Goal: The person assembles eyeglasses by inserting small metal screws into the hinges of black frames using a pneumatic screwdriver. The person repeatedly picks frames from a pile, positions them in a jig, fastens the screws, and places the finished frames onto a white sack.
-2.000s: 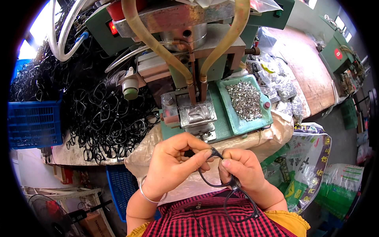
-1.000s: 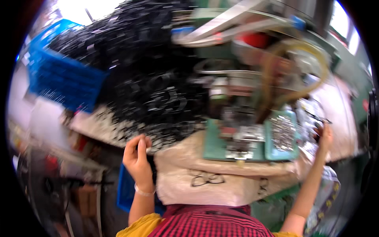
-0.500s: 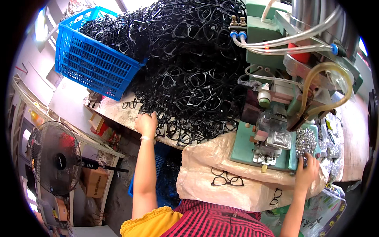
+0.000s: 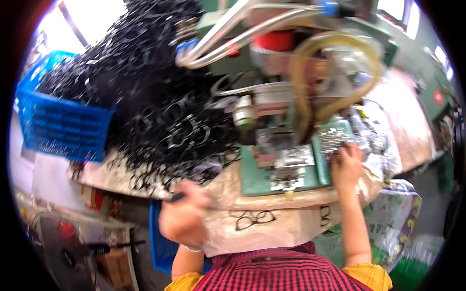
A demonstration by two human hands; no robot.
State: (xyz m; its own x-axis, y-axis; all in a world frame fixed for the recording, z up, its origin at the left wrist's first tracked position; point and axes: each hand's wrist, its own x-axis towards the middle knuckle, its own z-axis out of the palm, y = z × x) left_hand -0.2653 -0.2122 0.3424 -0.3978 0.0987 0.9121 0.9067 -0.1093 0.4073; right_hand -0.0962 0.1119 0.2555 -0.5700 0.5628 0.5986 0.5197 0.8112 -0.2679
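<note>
My left hand (image 4: 187, 213) is closed in front of the black eyeglass frames, smeared by motion. A dark piece (image 4: 178, 197) sticks out at its fingers, too blurred to name. My right hand (image 4: 347, 167) has its fingers bent down into small silvery metal parts (image 4: 334, 137) in a green tray (image 4: 321, 165); whatever they pinch is hidden. Left of that hand stands a green bench machine (image 4: 257, 177) with a metal fixture (image 4: 287, 175). Black eyeglass frames (image 4: 256, 220) lie on the beige sheet (image 4: 286, 235) before me, another frame (image 4: 324, 216) farther right.
A large heap of black eyeglass frames (image 4: 145, 92) covers the left of the table, beside a blue basket (image 4: 63, 128). Clear hoses (image 4: 252, 34) and a yellowish hose (image 4: 374, 63) loop over the machine. Plastic bags (image 4: 376, 138) lie right of the tray. A fan (image 4: 60, 242) stands lower left.
My left hand has drawn back from the heap toward my body. My right hand stays at the tray of metal parts. The view has swung right, so the scene sits farther left.
</note>
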